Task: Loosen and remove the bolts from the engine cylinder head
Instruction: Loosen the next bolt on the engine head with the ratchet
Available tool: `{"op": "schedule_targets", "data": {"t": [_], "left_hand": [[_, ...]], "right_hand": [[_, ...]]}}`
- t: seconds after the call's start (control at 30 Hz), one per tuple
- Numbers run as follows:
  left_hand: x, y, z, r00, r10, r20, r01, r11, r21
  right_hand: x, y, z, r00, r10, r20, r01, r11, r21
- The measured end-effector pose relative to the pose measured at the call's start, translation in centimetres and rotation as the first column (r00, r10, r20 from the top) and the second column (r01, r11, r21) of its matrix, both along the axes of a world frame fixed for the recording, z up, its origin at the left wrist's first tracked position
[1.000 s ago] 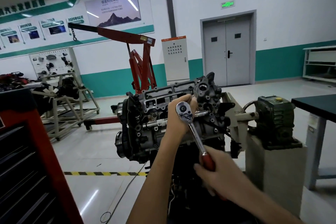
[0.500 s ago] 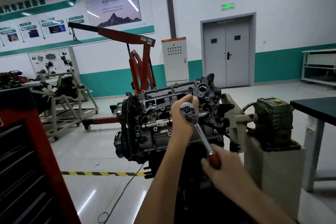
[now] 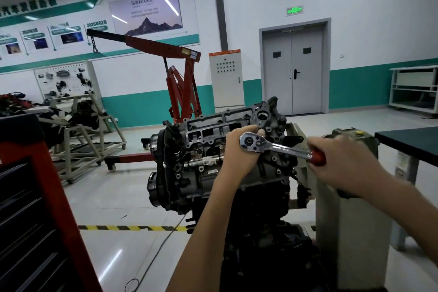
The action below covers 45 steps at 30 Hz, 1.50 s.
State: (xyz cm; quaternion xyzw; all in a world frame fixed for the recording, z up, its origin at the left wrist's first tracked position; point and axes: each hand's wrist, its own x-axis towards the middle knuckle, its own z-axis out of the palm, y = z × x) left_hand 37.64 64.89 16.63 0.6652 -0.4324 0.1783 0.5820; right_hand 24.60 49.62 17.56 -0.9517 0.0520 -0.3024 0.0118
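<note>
**Both hands on the ratchet at the cylinder head**

The left hand (image 3: 237,149) is wrapped round the drive end of the ratchet (image 3: 272,146). Its fingers curl behind the round chrome end and its thumb lies along the near side, so it is clamped there. The right hand (image 3: 341,161) is closed round the red grip at the other end of the tool. The chrome shank runs between the two hands, sloping slightly down toward the right hand.

The cylinder head (image 3: 206,135) lies directly behind the left hand and reaches out to that hand's left, its open top face tilted toward the camera. The ratchet's drive end is pressed against the right part of it. The bolt under the drive end is hidden by the left hand and the tool. The rest of the engine (image 3: 189,180) hangs below the left wrist.

Just behind the right hand sits a grey gearbox (image 3: 350,135), with a dark table (image 3: 407,142) farther to the right. Well beyond the left hand stand a red hoist (image 3: 180,87), a pale cabinet (image 3: 226,78) and a grey double door (image 3: 292,71). A red tool chest (image 3: 35,197) fills the near left. Striped tape (image 3: 132,228) crosses the floor below the left forearm.
</note>
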Motion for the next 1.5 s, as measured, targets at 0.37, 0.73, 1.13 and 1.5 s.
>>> {"op": "schedule_targets", "data": {"t": [0.37, 0.73, 1.13, 1.5], "left_hand": [[-0.2, -0.7, -0.2, 0.999, 0.025, -0.035, -0.028, 0.993, -0.115], [-0.1, 0.2, 0.5, 0.998, 0.052, -0.020, -0.052, 0.999, -0.007], [0.4, 0.4, 0.0, 0.999, 0.049, 0.021, -0.047, 0.997, -0.068], [0.4, -0.2, -0.4, 0.999, 0.046, 0.012, -0.044, 0.996, -0.080]], "right_hand": [[1.1, 11.8, -9.6, 0.923, 0.319, 0.214, -0.352, 0.479, 0.804], [0.3, 0.2, -1.4, 0.993, 0.115, -0.009, -0.115, 0.993, 0.015], [0.1, 7.5, -7.2, 0.927, 0.364, 0.089, -0.340, 0.718, 0.607], [-0.1, 3.0, -4.7, 0.980, 0.190, -0.050, -0.167, 0.938, 0.303]]}}
